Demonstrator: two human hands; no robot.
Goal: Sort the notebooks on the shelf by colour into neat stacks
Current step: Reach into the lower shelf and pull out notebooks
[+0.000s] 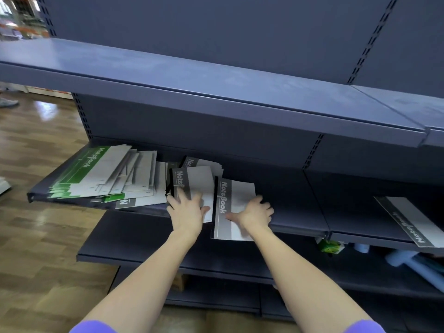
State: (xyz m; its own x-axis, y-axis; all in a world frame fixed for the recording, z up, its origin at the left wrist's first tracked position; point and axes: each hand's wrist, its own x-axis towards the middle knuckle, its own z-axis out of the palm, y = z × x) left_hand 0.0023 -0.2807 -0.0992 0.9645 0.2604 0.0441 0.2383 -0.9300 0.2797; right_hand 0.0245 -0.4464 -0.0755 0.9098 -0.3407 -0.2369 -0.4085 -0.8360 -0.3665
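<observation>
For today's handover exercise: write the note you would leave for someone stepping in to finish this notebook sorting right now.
Left hand: flat on the grey stack, fingers spread.
Right hand: gripping a grey notebook that overhangs the shelf edge.
Green pile, far left: fanned out, untidy, with a grey one poking out underneath.
Another grey notebook lies alone on the next bay, right.
Done: colours roughly split.
Left: add the held notebook and the strays to the grey stack, then square both piles.

A shop: slotted metal gondola shelving, stocked notebooks.
</observation>
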